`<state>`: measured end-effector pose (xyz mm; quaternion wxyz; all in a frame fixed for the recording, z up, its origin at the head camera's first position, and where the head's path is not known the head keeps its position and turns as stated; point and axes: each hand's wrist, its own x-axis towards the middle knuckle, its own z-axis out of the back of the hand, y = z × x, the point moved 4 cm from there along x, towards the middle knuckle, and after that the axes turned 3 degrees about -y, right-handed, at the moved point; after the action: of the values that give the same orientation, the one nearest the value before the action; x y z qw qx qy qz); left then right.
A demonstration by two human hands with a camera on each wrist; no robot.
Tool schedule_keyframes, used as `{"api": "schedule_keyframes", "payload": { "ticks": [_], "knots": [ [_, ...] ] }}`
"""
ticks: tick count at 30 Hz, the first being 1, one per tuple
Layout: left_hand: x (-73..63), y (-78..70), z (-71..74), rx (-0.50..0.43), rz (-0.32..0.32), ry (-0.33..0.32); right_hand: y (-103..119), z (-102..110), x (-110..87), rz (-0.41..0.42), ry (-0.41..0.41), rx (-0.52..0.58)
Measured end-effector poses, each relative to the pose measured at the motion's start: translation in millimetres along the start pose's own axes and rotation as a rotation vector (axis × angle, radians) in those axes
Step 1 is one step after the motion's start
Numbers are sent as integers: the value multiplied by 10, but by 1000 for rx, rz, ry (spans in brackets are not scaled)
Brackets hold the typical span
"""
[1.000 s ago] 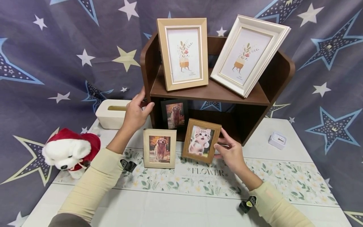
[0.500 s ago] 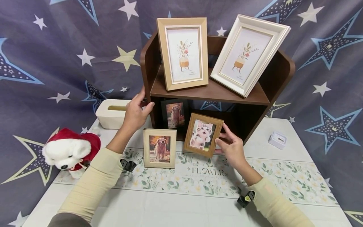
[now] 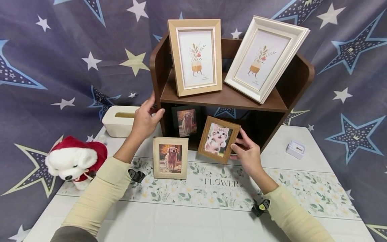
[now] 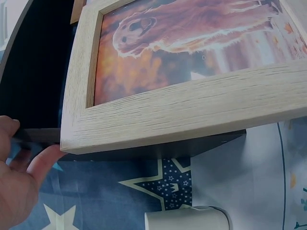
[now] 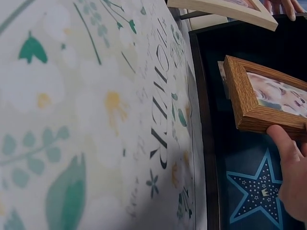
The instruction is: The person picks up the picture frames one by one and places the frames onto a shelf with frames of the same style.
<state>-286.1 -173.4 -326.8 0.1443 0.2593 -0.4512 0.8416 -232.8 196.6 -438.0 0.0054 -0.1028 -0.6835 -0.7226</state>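
I have my right grip (image 3: pixel 249 154) pinching the right edge of the brown kitten frame (image 3: pixel 219 139). The frame sits tilted, just left of that grip, before the lower opening of the dark brown shelf (image 3: pixel 208 98); whether it touches the shelf floor, I cannot tell. My left grip (image 3: pixel 145 121) is clasped on the shelf's left side panel. Below and right of it, the pale wooden dog frame (image 3: pixel 155 158) stands on the tabletop (image 3: pixel 169 222). Right of my left grip, a black frame (image 3: pixel 186 122) stands inside the lower compartment. Just left of that grip I see a tissue box (image 3: pixel 119 127), and farther left and lower, a plush dog (image 3: pixel 78 158). Well right of my right grip is a small white box (image 3: pixel 296 149). Above both grips, a tan frame (image 3: pixel 196 57) and a tilted white frame (image 3: pixel 267 58) occupy the upper board.
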Motion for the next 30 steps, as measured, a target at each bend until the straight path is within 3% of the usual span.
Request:
{"api": "schedule_keyframes", "payload": {
  "ticks": [12,30],
  "knots": [
    [0,-4,1,-4,-6,-3,-62,19,70,-11,-20,64],
    [-2,-9,2,4,-1,-6,-74,-36,197,30,-77,56]
  ]
}}
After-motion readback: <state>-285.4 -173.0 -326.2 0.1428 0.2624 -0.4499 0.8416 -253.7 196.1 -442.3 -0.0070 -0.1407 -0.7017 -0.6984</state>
